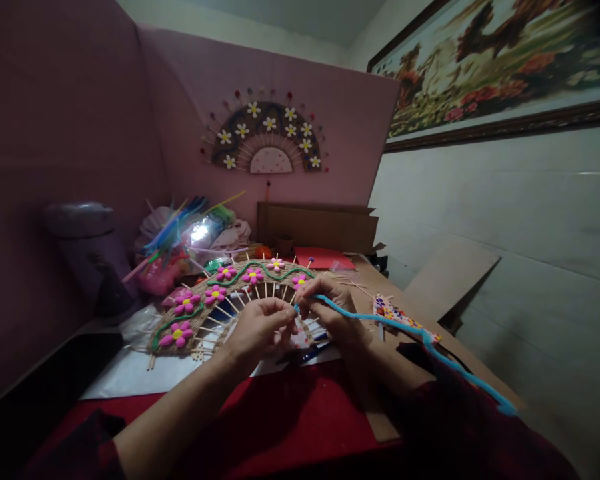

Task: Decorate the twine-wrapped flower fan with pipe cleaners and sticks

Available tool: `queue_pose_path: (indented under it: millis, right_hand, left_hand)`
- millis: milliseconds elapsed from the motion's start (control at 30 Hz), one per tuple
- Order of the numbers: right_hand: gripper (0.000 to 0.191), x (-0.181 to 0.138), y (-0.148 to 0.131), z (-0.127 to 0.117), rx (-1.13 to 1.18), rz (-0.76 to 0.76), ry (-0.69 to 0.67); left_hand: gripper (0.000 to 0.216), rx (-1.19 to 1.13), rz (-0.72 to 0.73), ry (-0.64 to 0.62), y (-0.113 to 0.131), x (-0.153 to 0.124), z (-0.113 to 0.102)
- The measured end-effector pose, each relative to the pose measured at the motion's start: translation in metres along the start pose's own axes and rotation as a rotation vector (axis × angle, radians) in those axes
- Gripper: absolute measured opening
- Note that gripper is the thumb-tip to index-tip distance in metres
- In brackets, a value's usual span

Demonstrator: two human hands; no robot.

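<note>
Between my two hands runs a light blue pipe cleaner (405, 321), its long free part trailing right over my right forearm. My left hand (265, 327) pinches its near end with thumb and forefinger. Close beside it, my right hand (330, 307) is closed on the same pipe cleaner. Behind and below both hands lies a fan-shaped craft (213, 313) of twine and thin sticks. Pink clay-like flowers (176, 335) with yellow centres and a wavy green strand (235, 267) decorate it. My hands hide its right part.
A finished-looking fan with white flowers (270, 125) hangs on the pink board. Bagged pipe cleaners and supplies (190, 233) are heaped at back left, near a wrapped purple object (87, 260). Cardboard (320, 227) and red paper (320, 257) lie behind; a patterned piece (400, 313) is at right.
</note>
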State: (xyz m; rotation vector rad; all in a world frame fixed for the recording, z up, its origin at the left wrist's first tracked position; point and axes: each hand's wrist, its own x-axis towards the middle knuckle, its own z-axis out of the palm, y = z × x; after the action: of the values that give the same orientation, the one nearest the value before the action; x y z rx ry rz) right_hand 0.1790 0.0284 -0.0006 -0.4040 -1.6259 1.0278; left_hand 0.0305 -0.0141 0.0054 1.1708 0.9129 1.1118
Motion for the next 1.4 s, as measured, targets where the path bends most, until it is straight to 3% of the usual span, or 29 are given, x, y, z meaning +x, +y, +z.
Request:
queue_pose_path:
  millis: [233, 400, 533, 800, 1100, 1267, 1400]
  right_hand:
    - [0.005, -0.002, 0.001, -0.001, -0.092, 0.002, -0.008]
    - [0.006, -0.001, -0.002, 0.002, -0.087, 0.034, 0.019]
    - [0.007, -0.002, -0.006, 0.003, -0.088, 0.042, 0.056]
    - [0.010, -0.003, 0.004, 0.002, -0.153, -0.096, 0.015]
    - [0.008, -0.005, 0.006, 0.007, -0.406, -0.248, -0.011]
    - [0.005, -0.006, 0.002, 0.008, -0.576, -0.160, 0.098]
    - [0.012, -0.006, -0.005, 0.007, -0.561, -0.113, 0.085]
  left_hand:
    - [0.027, 0.059, -0.044, 0.038, 0.003, -0.001, 0.004]
    - [0.025, 0.075, -0.010, 0.003, 0.000, 0.000, 0.002]
    - [0.023, 0.060, 0.063, 0.055, -0.003, 0.002, 0.001]
    - [0.021, -0.080, 0.090, 0.159, -0.005, 0.005, 0.003]
    - [0.018, -0.221, 0.064, 0.246, -0.005, 0.002, 0.006]
    - [0.020, -0.153, 0.120, 0.224, -0.006, 0.004, 0.006]
    - [0.027, -0.076, 0.142, 0.161, -0.006, 0.003, 0.003]
